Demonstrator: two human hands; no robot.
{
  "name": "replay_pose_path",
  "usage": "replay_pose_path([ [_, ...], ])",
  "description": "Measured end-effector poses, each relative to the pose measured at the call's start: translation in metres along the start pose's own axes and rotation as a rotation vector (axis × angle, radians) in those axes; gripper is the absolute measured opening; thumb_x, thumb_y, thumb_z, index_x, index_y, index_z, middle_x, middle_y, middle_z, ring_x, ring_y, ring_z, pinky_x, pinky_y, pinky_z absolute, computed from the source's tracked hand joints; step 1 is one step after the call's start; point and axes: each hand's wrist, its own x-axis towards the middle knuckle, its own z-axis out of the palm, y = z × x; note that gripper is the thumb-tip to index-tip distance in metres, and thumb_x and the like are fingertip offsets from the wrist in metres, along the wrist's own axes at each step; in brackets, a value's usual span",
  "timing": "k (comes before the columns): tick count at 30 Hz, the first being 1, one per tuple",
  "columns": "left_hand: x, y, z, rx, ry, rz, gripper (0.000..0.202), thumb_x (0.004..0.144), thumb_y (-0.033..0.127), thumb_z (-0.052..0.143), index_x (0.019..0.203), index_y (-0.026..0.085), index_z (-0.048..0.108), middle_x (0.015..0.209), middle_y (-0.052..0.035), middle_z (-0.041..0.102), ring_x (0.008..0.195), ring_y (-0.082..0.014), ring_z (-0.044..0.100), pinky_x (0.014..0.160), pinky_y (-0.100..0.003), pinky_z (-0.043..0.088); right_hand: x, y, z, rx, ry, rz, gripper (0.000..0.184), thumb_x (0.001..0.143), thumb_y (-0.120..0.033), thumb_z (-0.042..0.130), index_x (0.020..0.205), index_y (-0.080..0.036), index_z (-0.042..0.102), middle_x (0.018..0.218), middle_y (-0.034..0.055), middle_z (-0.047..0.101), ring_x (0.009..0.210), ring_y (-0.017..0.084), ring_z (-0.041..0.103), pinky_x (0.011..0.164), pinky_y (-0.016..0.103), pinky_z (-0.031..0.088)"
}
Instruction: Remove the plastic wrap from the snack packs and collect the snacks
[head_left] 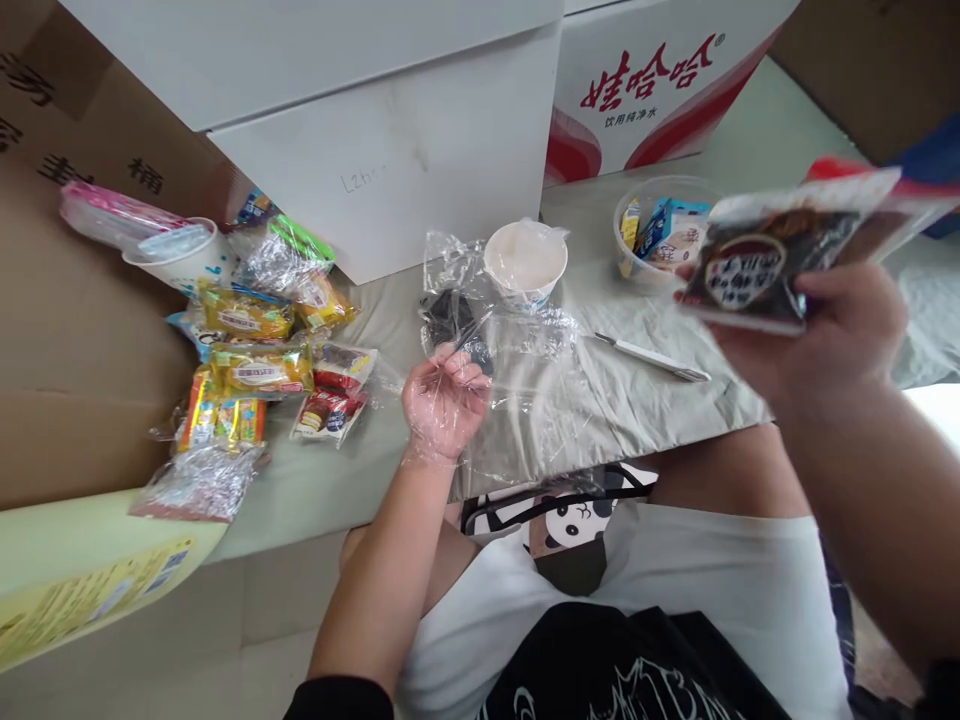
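Note:
My left hand (448,400) lies palm up on the cloth-covered table with its fingers curled, closed on a crumpled clear plastic bag (525,390) that spreads over it. Just beyond the fingertips is a small black item (448,318) under the film, its kind unclear. A white paper cup (526,262) with plastic over its mouth stands behind the bag. On the right, my right hand (832,330) is raised above the table, gripping a dark snack packet (765,255). Another packet with a red top (870,180) is held behind it. A white pen-like tool (652,357) lies between the hands.
Several wrapped snacks (259,370) are piled on the left beside a paper cup (180,265) holding packets. A round clear tub (626,262) contains more packets. White boxes (450,150) line the back, and a brown carton (75,330) stands at left.

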Motion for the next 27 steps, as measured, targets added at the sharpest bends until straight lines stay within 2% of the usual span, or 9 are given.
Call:
replay_pose_path([
  [2, 0.001, -0.001, 0.002, 0.049, -0.026, 0.003, 0.04, 0.089, 0.053, 0.047, 0.068, 0.023, 0.031, 0.064, 0.0005, 0.037, 0.06, -0.0138, 0.044, 0.064, -0.033, 0.048, 0.036, 0.005, -0.011, -0.198, 0.05, -0.173, 0.039, 0.079, -0.02, 0.037, 0.092, -0.01, 0.071, 0.112, 0.0155, 0.067, 0.131, 0.047, 0.051, 0.087, 0.052, 0.04],
  [3, 0.001, -0.001, 0.002, 0.067, -0.04, 0.005, 0.041, 0.088, 0.055, 0.046, 0.067, 0.023, 0.03, 0.064, 0.0005, 0.037, 0.061, -0.0142, 0.044, 0.065, -0.033, 0.048, 0.052, 0.01, -0.015, -0.294, 0.095, -0.172, 0.032, 0.075, -0.014, 0.051, 0.101, -0.012, 0.069, 0.121, 0.0176, 0.066, 0.132, 0.043, 0.049, 0.092, 0.052, 0.038],
  [5, 0.001, -0.001, 0.002, 0.08, -0.057, 0.007, 0.042, 0.087, 0.056, 0.046, 0.067, 0.023, 0.029, 0.065, 0.0005, 0.037, 0.062, -0.0146, 0.044, 0.066, -0.034, 0.047, 0.073, 0.021, -0.018, -0.892, 0.084, -0.042, 0.041, 0.076, -0.022, 0.067, 0.116, -0.011, 0.065, 0.132, 0.0236, 0.062, 0.131, 0.038, 0.05, 0.1, 0.053, 0.032],
  [8, 0.0, 0.001, 0.001, 0.064, -0.054, -0.008, 0.042, 0.086, 0.056, 0.047, 0.067, 0.023, 0.029, 0.064, 0.0007, 0.036, 0.06, -0.0146, 0.043, 0.065, -0.034, 0.047, 0.08, 0.034, -0.018, -1.315, -0.022, 0.03, 0.062, 0.086, -0.045, 0.066, 0.136, -0.01, 0.057, 0.145, 0.0296, 0.052, 0.137, 0.041, 0.043, 0.103, 0.062, 0.024],
  [13, -0.004, 0.002, 0.001, 0.004, -0.098, -0.072, 0.041, 0.086, 0.054, 0.049, 0.069, 0.023, 0.029, 0.063, 0.0005, 0.036, 0.057, -0.0145, 0.044, 0.06, -0.035, 0.048, 0.068, 0.044, -0.022, -1.288, -0.1, -0.117, 0.053, 0.09, -0.022, 0.061, 0.143, -0.018, 0.057, 0.15, 0.0208, 0.053, 0.138, 0.033, 0.047, 0.104, 0.052, 0.032],
  [19, -0.004, -0.002, 0.005, 0.019, -0.149, -0.127, 0.044, 0.083, 0.058, 0.051, 0.07, 0.023, 0.029, 0.064, 0.0006, 0.035, 0.057, -0.0154, 0.044, 0.063, -0.038, 0.048, 0.078, 0.03, -0.022, -1.174, -0.221, -0.002, 0.036, 0.084, -0.019, 0.068, 0.119, -0.012, 0.073, 0.115, 0.0133, 0.071, 0.107, 0.021, 0.061, 0.092, 0.042, 0.042],
  [22, -0.004, -0.003, 0.004, 0.039, -0.149, -0.109, 0.044, 0.082, 0.058, 0.052, 0.07, 0.023, 0.028, 0.065, 0.0, 0.037, 0.058, -0.0166, 0.045, 0.066, -0.04, 0.048, 0.085, 0.022, -0.022, -1.207, -0.27, 0.039, 0.046, 0.083, -0.013, 0.066, 0.129, -0.013, 0.068, 0.129, 0.0134, 0.065, 0.12, 0.021, 0.057, 0.092, 0.042, 0.04],
  [25, -0.005, -0.003, 0.003, -0.001, -0.149, -0.098, 0.041, 0.083, 0.054, 0.054, 0.069, 0.023, 0.03, 0.064, -0.0001, 0.038, 0.057, -0.0163, 0.046, 0.064, -0.04, 0.048, 0.095, 0.021, -0.023, -1.337, -0.243, 0.092, 0.065, 0.08, -0.025, 0.072, 0.14, -0.005, 0.057, 0.143, 0.0198, 0.055, 0.133, 0.03, 0.048, 0.09, 0.045, 0.038],
  [27, -0.006, -0.003, 0.004, -0.096, -0.151, -0.115, 0.038, 0.083, 0.047, 0.057, 0.069, 0.023, 0.032, 0.062, 0.0008, 0.039, 0.054, -0.014, 0.045, 0.06, -0.036, 0.049, 0.099, 0.02, -0.023, -1.396, -0.282, 0.133, 0.066, 0.082, -0.041, 0.067, 0.135, -0.002, 0.059, 0.134, 0.0165, 0.062, 0.126, 0.03, 0.053, 0.085, 0.045, 0.037],
])
